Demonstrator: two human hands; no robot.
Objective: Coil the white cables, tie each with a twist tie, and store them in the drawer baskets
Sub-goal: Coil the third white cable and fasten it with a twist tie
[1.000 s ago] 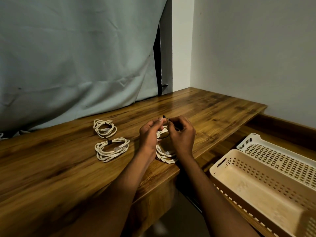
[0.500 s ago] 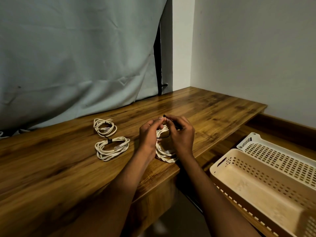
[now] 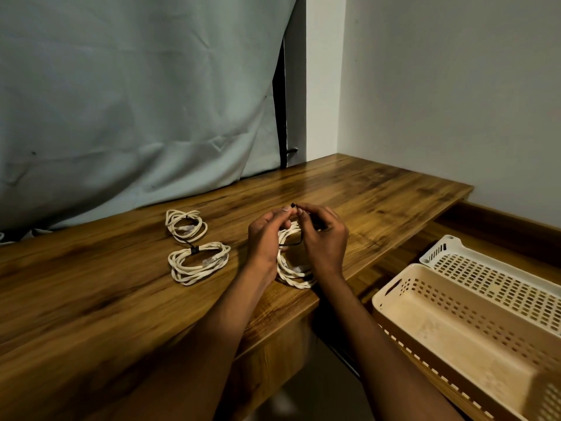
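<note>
Black twist tie (image 3: 292, 243) now looped lower — both hands' grip pinching it — three coiled cables, two baskets

Plain room in home, likely bedroom or study corner: wooden surface (image 3: 349, 189) set into corner of bare white walls (image 3: 455, 101), grey curtain (image 3: 136, 101) hanging along far edge, 2 plastic baskets (image 3: 461, 314) in open drawer at right.
</note>
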